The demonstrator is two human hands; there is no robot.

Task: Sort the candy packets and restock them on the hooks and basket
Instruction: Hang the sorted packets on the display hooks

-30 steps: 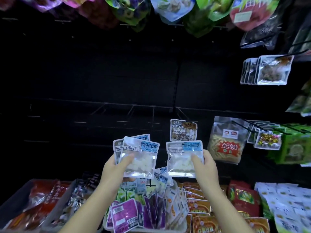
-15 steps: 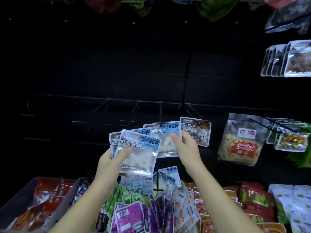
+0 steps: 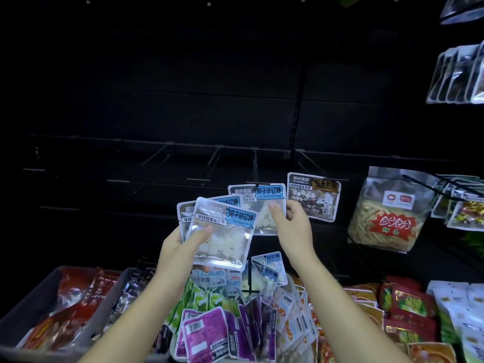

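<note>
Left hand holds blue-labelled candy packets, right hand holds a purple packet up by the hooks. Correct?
No. The head view shows the right hand holding a clear blue-labelled packet of white candy, not purple. The left hand does hold blue-labelled candy packets.

Rear packet [image 3: 186, 211] in the left hand [image 3: 178, 247] is mostly covered by the front packet [image 3: 222, 234]; I see only its top-left corner & blue strip. L fingers sit behind both, just the thumb shows. Right hand [image 3: 290, 224] covers the third packet's [image 3: 262, 197] lower right & a corner of the brown packet [image 3: 314, 197]. Can't tell if the hook [image 3: 255, 166] tip is thru the hole, too dark. Silver packs [image 3: 455, 74] are cut by the right edge, bin [image 3: 34, 305] by the bottom-left.
</note>
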